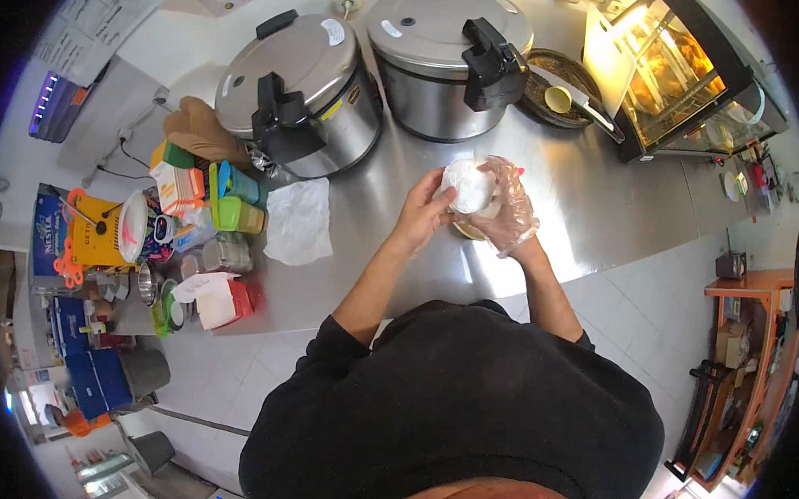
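Note:
My left hand [423, 210], bare, has its thumb and fingers closed on a white rounded thing [466, 185] at chest height over the steel counter. My right hand [512, 213] wears a clear plastic glove and curls round the other side of it. Whether the white thing is wrapped paper or a small cup I cannot make out. Just below the hands a yellowish-brown round edge [472, 232] shows, mostly hidden by them. To the left, a crumpled white paper sheet [299, 220] lies flat on the counter [377, 248].
Two large steel cookers [295, 89] with black latches stand at the back. Right of them sit a dark pan [549, 100] with a ladle [558, 99] and a lit glass food warmer [679, 65]. Containers, boxes and a red-and-white carton [223, 302] crowd the left end.

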The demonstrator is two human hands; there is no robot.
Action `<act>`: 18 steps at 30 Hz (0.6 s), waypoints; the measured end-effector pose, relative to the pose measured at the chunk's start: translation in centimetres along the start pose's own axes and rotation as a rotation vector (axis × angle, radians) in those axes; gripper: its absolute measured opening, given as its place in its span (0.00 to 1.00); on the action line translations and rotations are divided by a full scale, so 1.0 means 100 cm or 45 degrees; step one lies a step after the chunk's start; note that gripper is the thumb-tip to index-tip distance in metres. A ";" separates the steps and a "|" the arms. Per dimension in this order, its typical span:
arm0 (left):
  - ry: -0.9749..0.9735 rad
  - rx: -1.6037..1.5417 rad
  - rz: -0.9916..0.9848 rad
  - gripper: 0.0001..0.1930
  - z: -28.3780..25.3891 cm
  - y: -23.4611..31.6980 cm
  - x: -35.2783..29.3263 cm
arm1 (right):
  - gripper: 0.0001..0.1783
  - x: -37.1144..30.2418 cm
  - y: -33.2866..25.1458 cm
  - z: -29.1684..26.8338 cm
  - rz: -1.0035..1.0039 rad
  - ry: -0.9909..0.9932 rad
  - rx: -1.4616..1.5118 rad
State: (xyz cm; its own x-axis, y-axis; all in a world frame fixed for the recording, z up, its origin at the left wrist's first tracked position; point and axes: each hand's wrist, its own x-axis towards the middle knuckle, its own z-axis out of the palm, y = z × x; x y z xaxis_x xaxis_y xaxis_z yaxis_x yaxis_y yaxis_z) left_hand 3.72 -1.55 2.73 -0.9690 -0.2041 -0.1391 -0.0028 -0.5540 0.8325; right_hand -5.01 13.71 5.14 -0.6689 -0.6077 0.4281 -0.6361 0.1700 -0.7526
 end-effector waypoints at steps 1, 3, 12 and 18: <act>0.012 0.012 0.001 0.18 -0.006 -0.001 -0.005 | 0.38 -0.005 -0.004 0.004 -0.019 -0.011 -0.105; 0.032 0.038 -0.001 0.19 -0.016 -0.002 -0.014 | 0.34 -0.015 -0.006 0.016 -0.150 0.054 -0.162; -0.094 -0.083 -0.131 0.18 -0.030 -0.014 -0.046 | 0.27 -0.027 -0.025 -0.001 -0.205 -0.349 -0.274; -0.073 0.300 -0.134 0.13 -0.036 -0.011 -0.059 | 0.29 -0.042 -0.013 0.005 0.727 -0.500 0.913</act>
State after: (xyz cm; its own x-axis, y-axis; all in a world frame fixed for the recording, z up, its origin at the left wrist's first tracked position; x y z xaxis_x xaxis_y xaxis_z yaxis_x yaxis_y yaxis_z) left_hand 10.31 -2.63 0.76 -0.9728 -0.1052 -0.2066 -0.1555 -0.3649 0.9180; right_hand -1.15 15.70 4.10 -0.5453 -0.8164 -0.1903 0.2102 0.0867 -0.9738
